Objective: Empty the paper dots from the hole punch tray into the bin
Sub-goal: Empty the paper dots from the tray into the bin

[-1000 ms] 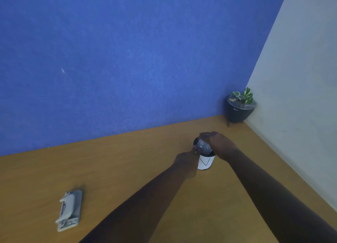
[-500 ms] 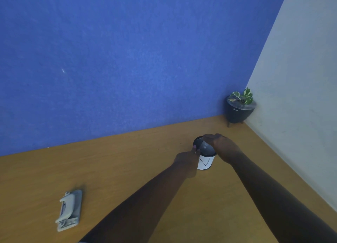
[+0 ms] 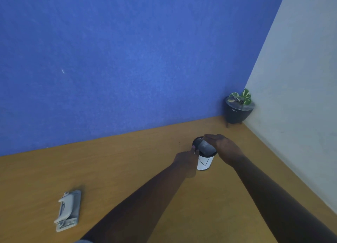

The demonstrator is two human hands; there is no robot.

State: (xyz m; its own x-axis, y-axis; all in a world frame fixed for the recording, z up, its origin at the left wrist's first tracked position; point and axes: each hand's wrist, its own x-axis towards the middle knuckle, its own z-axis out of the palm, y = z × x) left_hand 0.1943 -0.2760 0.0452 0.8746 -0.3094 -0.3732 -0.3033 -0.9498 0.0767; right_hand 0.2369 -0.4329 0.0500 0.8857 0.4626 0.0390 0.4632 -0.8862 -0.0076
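A small white bin [image 3: 203,163] with a black rim stands on the wooden table, right of centre. The grey hole punch tray [image 3: 206,148] lies tilted across the bin's mouth. My left hand [image 3: 186,159] is at the bin's left side and pinches the tray's left edge between thumb and fingers. My right hand [image 3: 223,147] hovers flat over the bin's right rim, fingers straight and holding nothing. The grey hole punch [image 3: 68,210] lies alone on the table at the near left. Paper dots cannot be made out.
A dark pot with a green-and-white plant [image 3: 238,108] stands in the far right corner. A blue wall runs along the table's back edge and a white wall along its right edge. Bare wooden table [image 3: 127,160] lies between the punch and the bin.
My right hand has lifted off the tray and shifted right, its fingers straightening, so more of the tray shows. My left hand, the bin and the hole punch have stayed put.
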